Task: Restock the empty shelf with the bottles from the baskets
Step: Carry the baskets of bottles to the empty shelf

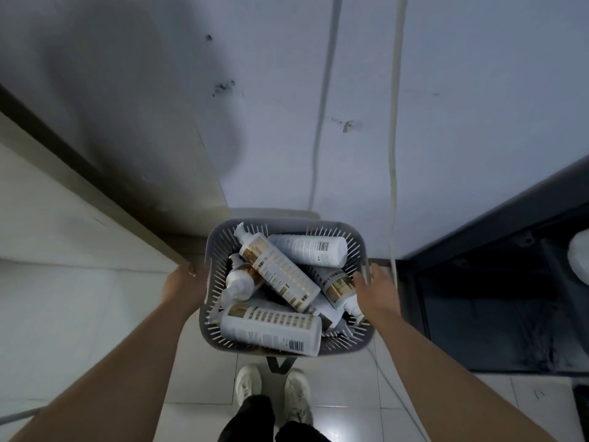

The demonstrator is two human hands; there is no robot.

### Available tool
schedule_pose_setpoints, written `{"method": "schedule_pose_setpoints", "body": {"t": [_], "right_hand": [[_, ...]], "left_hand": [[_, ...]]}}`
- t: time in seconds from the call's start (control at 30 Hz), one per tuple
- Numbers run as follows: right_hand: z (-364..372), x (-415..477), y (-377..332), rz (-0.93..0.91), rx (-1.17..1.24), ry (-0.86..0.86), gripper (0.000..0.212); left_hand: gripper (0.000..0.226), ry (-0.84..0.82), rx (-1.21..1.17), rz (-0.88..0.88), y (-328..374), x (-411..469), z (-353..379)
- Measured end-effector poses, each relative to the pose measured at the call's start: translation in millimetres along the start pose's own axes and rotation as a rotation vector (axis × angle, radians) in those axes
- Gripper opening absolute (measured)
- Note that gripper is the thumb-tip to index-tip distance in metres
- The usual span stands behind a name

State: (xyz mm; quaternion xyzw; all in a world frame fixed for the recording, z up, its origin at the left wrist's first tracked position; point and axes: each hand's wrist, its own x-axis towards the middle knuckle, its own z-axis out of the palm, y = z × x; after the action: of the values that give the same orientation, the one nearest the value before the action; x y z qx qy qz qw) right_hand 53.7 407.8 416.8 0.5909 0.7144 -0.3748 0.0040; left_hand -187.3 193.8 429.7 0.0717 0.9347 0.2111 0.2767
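Observation:
A grey slotted plastic basket (357, 250) hangs above the tiled floor in front of me, held by both sides. My left hand (183, 283) grips its left rim and my right hand (374, 287) grips its right rim. Inside lie several white bottles with gold labels, piled crosswise: one long pump bottle (280, 274) on top, one (307, 250) toward the wall, one (271, 328) along the near edge. A dark shelf unit (497, 288) stands at the right, its lower level dark and bare.
A pale wall lies ahead with two cords (393, 154) hanging down it. A light cabinet side (79, 199) runs along the left. My white shoes (274, 390) stand on the floor tiles below the basket. A white object (578, 260) shows at the right edge.

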Motion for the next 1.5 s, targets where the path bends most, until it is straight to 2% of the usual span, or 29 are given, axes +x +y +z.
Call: {"method": "schedule_pose_setpoints", "body": {"t": [0.13, 0.27, 0.4, 0.5, 0.67, 0.8, 1.13, 1.5], "right_hand": [[7.2, 21.1, 7.5, 0.054, 0.07, 0.044, 0.029], [14.3, 37.3, 8.0, 0.164, 0.266, 0.099, 0.016], [22.1, 55.5, 16.3, 0.296, 0.488, 0.001, 0.021], [22.9, 59.7, 13.3, 0.389, 0.634, -0.086, 0.029], [19.7, 62.9, 15.6, 0.46, 0.776, -0.115, 0.035], [17.6, 57.2, 8.4, 0.477, 0.782, -0.093, 0.035], [9.4, 25.0, -14.4, 0.501, 0.813, -0.046, 0.035], [6.0, -16.2, -69.8, 0.414, 0.748, -0.132, 0.03]], "left_hand": [[0.045, -0.138, -0.246, -0.189, -12.1, 23.5, 8.5], [0.04, -0.222, -0.54, -0.316, -18.5, 38.6, 19.1], [0.034, -0.272, -0.793, -0.338, -15.1, 47.5, 29.1], [0.032, -0.305, -0.865, -0.36, -21.9, 56.9, 37.7], [0.027, -0.433, -1.068, -0.392, -30.1, 66.0, 39.3], [0.031, -0.477, -1.117, -0.41, -30.2, 66.0, 37.2], [0.031, -0.456, -1.134, -0.416, -30.2, 55.5, 11.6], [0.029, -0.304, -1.173, -0.438, -62.1, 8.4, -51.3]]}}
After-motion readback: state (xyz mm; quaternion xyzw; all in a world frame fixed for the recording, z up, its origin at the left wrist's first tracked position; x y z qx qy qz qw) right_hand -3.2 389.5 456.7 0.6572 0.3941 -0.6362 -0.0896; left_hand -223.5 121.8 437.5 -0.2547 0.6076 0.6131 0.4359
